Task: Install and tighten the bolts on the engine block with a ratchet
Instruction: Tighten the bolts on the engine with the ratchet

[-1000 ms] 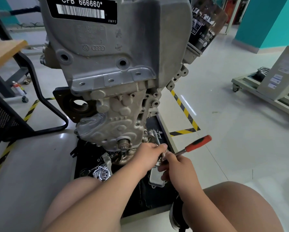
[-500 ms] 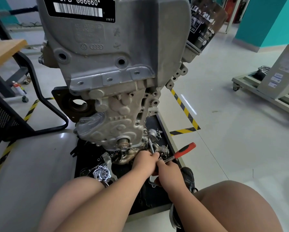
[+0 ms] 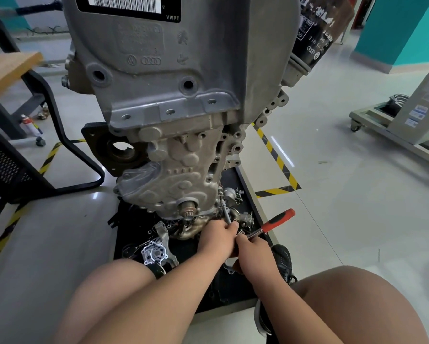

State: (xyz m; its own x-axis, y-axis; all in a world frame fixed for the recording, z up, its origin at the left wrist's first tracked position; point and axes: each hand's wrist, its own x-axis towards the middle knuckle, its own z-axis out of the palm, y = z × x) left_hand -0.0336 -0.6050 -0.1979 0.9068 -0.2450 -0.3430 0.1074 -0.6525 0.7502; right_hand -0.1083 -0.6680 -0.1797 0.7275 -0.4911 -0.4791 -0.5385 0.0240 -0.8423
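Left hand and right hand grip one ratchet.

Grey cast-metal engine block stands upright. At its lower right corner, a ratchet with a red-and-black handle slants upward to the right.

A black barcode label atop the grey cast-metal engine block carries the white letters "VWPT". Below it, the casting bears a VW roundel, four Audi rings and a raised "3". The black cylindrical oil filter shows both emblems and "561 E"; its other print is illegible.
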